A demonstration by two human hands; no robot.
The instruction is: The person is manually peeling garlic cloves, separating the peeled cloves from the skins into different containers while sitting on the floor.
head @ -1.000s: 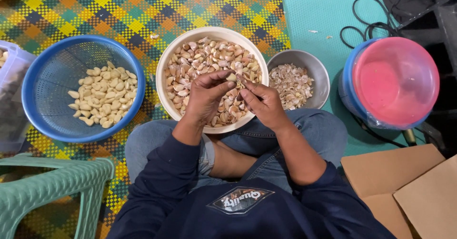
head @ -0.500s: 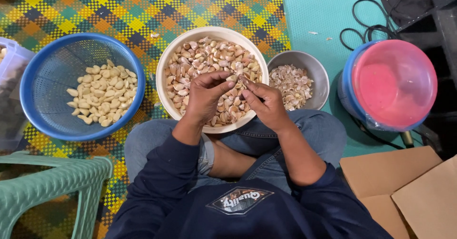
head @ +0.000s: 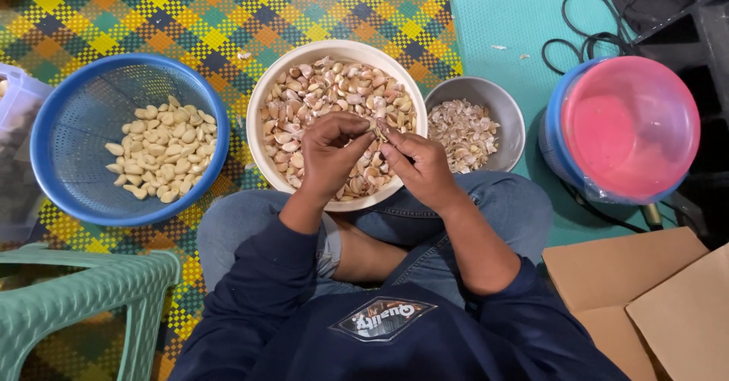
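Observation:
My left hand (head: 328, 155) and my right hand (head: 416, 162) meet over a cream bowl (head: 260, 100) full of unpeeled garlic cloves (head: 319, 85). Together the fingertips pinch one garlic clove (head: 379, 130) between them. On the left sits a blue colander (head: 76, 92) holding peeled cloves (head: 158, 149). Just right of the cream bowl, a small metal bowl (head: 501, 100) holds garlic skins (head: 462, 130). I sit cross-legged in jeans and a dark blue sweater, the bowl resting against my knees.
A pink-lidded blue tub (head: 629, 127) stands at the right, black cables (head: 577, 43) behind it. Cardboard (head: 645, 297) lies at the lower right. A green plastic stool (head: 76, 297) is at the lower left, a clear container (head: 15, 100) at the far left. A checked mat (head: 190, 17) covers the floor.
Both hands stay over the cream bowl. The fingers have shifted slightly on the clove. Nothing else has moved.

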